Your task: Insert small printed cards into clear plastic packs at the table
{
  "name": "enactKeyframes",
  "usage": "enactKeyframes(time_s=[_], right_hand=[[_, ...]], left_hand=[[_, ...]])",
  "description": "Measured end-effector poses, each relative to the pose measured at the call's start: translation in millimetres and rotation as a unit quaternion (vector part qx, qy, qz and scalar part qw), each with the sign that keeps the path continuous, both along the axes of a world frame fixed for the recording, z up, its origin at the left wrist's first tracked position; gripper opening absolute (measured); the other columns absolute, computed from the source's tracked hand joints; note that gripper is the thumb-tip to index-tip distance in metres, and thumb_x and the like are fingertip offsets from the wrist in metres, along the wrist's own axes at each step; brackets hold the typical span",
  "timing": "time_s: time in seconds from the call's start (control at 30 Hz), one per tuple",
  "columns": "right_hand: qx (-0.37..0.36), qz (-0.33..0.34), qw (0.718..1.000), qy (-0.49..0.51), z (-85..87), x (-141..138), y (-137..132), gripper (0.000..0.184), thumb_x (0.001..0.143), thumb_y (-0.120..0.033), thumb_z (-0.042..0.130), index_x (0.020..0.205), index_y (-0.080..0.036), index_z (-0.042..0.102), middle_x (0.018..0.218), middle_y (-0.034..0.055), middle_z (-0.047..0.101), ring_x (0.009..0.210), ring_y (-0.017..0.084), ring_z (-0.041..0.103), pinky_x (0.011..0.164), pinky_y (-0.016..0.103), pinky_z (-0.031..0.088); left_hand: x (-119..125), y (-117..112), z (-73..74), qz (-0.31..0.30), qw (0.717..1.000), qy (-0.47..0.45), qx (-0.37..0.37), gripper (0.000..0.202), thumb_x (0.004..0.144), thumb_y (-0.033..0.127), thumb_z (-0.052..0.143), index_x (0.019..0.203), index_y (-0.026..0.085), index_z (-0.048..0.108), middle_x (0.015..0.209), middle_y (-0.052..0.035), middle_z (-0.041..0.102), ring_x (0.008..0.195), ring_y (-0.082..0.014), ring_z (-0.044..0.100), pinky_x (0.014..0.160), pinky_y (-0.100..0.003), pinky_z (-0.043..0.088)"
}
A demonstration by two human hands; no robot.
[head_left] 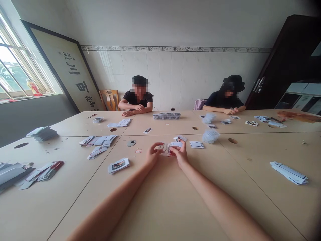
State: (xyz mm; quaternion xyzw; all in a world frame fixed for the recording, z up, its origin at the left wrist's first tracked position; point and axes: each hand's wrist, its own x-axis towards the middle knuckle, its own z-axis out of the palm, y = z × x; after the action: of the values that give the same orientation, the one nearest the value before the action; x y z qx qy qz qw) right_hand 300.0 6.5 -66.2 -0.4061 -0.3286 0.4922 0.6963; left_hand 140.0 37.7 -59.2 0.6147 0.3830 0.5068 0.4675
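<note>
Both my arms reach forward over the light wood table. Between my hands is a small clear plastic piece (165, 149), like a thin case or sleeve; its exact kind is too small to make out. My left hand (154, 154) grips its left edge between thumb and fingers. On the other side, my right hand (181, 154) pinches the right edge. Just beyond my right hand lie white cards (181, 138), partly covered by its fingers. A short stack of white cards with dark borders (197, 144) sits to the right of that hand.
Piles of clear plastic pieces (210, 136) lie right of my hands. A picture-topped card stack (118, 165) and white card bundles (101, 141) are to the left. Rows of packed cases (167, 115) stand farther back. Two people sit across the table (160, 204). Round holes (233, 141) pierce its top.
</note>
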Motion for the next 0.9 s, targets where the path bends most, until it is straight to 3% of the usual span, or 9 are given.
enactKeyframes(time_s=[0.17,0.33,0.6,0.77,0.9], right_hand=[[0.002,-0.016,1.000,-0.008,-0.1,-0.3,-0.7,0.089,0.060,-0.029,0.080,0.137,-0.028,0.036,0.075,-0.0056,0.069,0.056,0.016,0.062,0.059,0.032,0.055],[0.008,-0.020,0.999,-0.023,-0.5,-1.5,-1.2,0.089,0.062,-0.026,0.078,0.140,-0.028,0.035,0.072,-0.0076,0.065,0.058,0.016,0.062,0.056,0.028,0.052],[0.008,-0.032,0.999,-0.028,-5.6,0.7,3.9,0.087,0.065,-0.031,0.079,0.140,-0.027,0.034,0.071,-0.0071,0.067,0.056,0.015,0.059,0.055,0.026,0.048],[0.007,-0.044,0.999,-0.022,-6.0,0.6,4.4,0.086,0.064,-0.034,0.080,0.138,-0.027,0.036,0.067,-0.0071,0.066,0.055,0.016,0.059,0.058,0.029,0.049],[0.006,-0.054,0.998,-0.022,-5.3,-0.5,3.8,0.082,0.066,-0.040,0.080,0.136,-0.026,0.038,0.067,-0.0062,0.066,0.055,0.016,0.059,0.057,0.029,0.049]], left_hand=[[1.8,-4.4,3.5,-0.003,1.000,0.014,0.010,0.031,0.073,0.027,0.068,0.103,0.020,0.068,0.112,-0.0054,0.070,0.078,-0.0165,0.068,0.067,-0.026,0.052],[4.3,-11.7,6.6,-0.004,0.998,0.047,0.029,0.032,0.070,0.022,0.068,0.102,0.020,0.061,0.096,-0.0013,0.069,0.061,-0.0102,0.061,0.053,-0.020,0.040],[4.4,-15.5,11.0,-0.008,0.993,0.103,0.053,0.029,0.072,0.024,0.068,0.100,0.020,0.060,0.078,0.0030,0.066,0.058,-0.0110,0.060,0.056,-0.020,0.038],[4.3,-16.9,12.2,-0.002,0.991,0.124,0.053,0.028,0.073,0.027,0.069,0.099,0.020,0.062,0.055,0.0079,0.055,0.046,-0.0085,0.045,0.052,-0.020,0.030],[4.9,-20.3,15.5,0.003,0.990,0.130,0.056,0.026,0.072,0.027,0.070,0.097,0.021,0.064,0.050,0.0093,0.051,0.044,-0.0083,0.042,0.052,-0.021,0.029]])
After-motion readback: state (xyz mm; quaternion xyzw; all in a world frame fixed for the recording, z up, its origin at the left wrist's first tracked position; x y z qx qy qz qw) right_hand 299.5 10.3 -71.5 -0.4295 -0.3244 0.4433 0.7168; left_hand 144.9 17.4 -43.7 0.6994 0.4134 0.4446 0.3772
